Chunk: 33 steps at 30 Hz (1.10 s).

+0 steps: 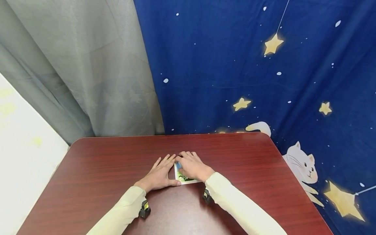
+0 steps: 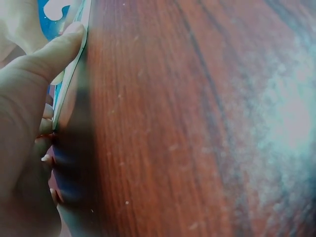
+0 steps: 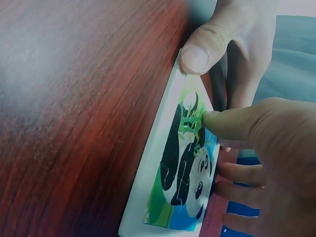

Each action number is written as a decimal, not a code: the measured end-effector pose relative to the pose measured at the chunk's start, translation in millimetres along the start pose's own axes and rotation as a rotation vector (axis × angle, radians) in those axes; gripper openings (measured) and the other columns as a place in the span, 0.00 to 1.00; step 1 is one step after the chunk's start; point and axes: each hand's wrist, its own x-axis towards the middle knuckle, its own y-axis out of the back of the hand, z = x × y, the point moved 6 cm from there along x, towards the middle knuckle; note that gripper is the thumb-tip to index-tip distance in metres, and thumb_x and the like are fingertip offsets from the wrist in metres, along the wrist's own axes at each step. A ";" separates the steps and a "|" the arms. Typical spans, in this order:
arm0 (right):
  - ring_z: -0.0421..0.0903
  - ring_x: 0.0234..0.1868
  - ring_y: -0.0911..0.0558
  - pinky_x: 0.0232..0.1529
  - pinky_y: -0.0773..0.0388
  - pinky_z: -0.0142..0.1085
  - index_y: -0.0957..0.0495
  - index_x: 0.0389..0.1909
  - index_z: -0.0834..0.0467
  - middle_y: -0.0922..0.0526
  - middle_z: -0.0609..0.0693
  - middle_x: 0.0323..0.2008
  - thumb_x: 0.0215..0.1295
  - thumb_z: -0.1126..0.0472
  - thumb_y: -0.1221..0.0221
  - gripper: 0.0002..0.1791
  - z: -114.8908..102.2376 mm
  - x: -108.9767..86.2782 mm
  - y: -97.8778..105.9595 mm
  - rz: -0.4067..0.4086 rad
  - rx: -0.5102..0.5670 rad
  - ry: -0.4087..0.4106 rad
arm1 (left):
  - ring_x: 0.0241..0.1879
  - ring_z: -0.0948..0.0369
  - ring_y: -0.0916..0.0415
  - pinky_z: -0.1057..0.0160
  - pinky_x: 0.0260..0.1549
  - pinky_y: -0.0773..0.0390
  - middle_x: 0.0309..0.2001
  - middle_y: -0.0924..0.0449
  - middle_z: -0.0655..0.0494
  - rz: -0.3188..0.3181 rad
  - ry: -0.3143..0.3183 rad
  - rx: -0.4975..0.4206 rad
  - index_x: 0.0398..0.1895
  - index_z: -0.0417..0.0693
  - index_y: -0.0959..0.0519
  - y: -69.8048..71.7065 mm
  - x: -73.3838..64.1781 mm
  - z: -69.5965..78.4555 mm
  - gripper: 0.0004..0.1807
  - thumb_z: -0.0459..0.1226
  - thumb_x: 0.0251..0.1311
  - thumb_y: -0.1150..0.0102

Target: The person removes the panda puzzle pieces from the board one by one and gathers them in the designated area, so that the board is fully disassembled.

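A flat panda picture board (image 1: pixel 182 178) with a white border lies on the table between both hands. In the right wrist view the panda picture (image 3: pixel 182 168) shows black, white, green and blue areas, with thin seam-like lines. My left hand (image 1: pixel 158 176) rests along the board's left side, fingers spread, its thumb on the near left corner. Over the board's upper part lies my right hand (image 1: pixel 192 165), covering much of the picture. Its thumb (image 3: pixel 229 123) touches the picture, while the other fingers reach to the far edge.
The reddish-brown wooden table (image 1: pixel 105 169) spreads around the board. Behind it hang a grey curtain (image 1: pixel 117 81) and a blue curtain (image 1: pixel 211 65) with stars and a cat. Dark wrist devices (image 1: pixel 144 209) sit under the cream sleeves (image 1: pixel 126 204).
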 end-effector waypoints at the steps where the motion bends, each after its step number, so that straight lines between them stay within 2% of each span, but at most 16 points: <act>1: 0.51 0.73 0.24 0.74 0.29 0.52 0.20 0.67 0.46 0.23 0.50 0.71 0.71 0.52 0.34 0.24 0.8 -0.1 -0.3 -0.001 0.011 0.000 | 0.88 0.47 0.57 0.35 0.85 0.58 0.87 0.48 0.49 0.000 -0.002 0.001 0.86 0.45 0.44 0.0 0.2 0.2 0.63 0.69 0.57 0.30; 5: 0.51 0.71 0.23 0.73 0.29 0.52 0.20 0.62 0.47 0.22 0.50 0.69 0.71 0.53 0.34 0.20 1.0 -0.1 1.0 0.014 0.024 0.014 | 0.88 0.47 0.56 0.35 0.85 0.58 0.87 0.49 0.49 0.000 -0.006 0.000 0.86 0.46 0.45 0.5 0.0 0.8 0.63 0.69 0.57 0.31; 12: 0.49 0.60 0.22 0.58 0.27 0.43 0.18 0.56 0.48 0.18 0.49 0.58 0.65 0.53 0.29 0.19 0.3 1.2 6.2 0.079 -0.002 0.045 | 0.88 0.47 0.56 0.35 0.85 0.58 0.88 0.49 0.49 -0.003 -0.009 -0.002 0.86 0.45 0.46 1.7 -0.1 1.6 0.63 0.69 0.57 0.31; 18: 0.47 0.53 0.21 0.54 0.24 0.41 0.18 0.55 0.48 0.18 0.46 0.51 0.64 0.55 0.29 0.19 1.1 1.4 4.4 0.077 0.014 0.041 | 0.88 0.46 0.57 0.35 0.85 0.58 0.87 0.49 0.48 -0.006 0.001 -0.007 0.86 0.45 0.45 0.4 -0.3 1.4 0.64 0.69 0.57 0.31; 24: 0.46 0.51 0.18 0.54 0.20 0.43 0.20 0.58 0.50 0.20 0.46 0.52 0.67 0.57 0.31 0.19 2.3 -0.9 2.4 0.074 0.061 0.032 | 0.88 0.46 0.56 0.35 0.85 0.58 0.87 0.48 0.47 -0.004 0.007 -0.010 0.86 0.44 0.44 0.5 -1.0 1.8 0.63 0.68 0.56 0.29; 30: 0.44 0.40 0.17 0.44 0.16 0.39 0.19 0.60 0.49 0.21 0.47 0.52 0.70 0.59 0.32 0.19 6.0 -0.6 -3.4 0.124 0.103 0.047 | 0.88 0.46 0.55 0.35 0.85 0.57 0.87 0.47 0.47 -0.001 0.004 -0.011 0.85 0.43 0.43 0.6 -2.3 2.4 0.63 0.67 0.57 0.29; 33: 0.41 0.38 0.18 0.41 0.16 0.37 0.20 0.59 0.50 0.22 0.47 0.51 0.71 0.60 0.34 0.17 5.4 -1.1 -3.2 0.135 0.131 0.058 | 0.88 0.45 0.55 0.34 0.84 0.57 0.87 0.47 0.46 0.004 -0.004 -0.016 0.86 0.43 0.44 0.8 -2.0 2.6 0.63 0.67 0.57 0.29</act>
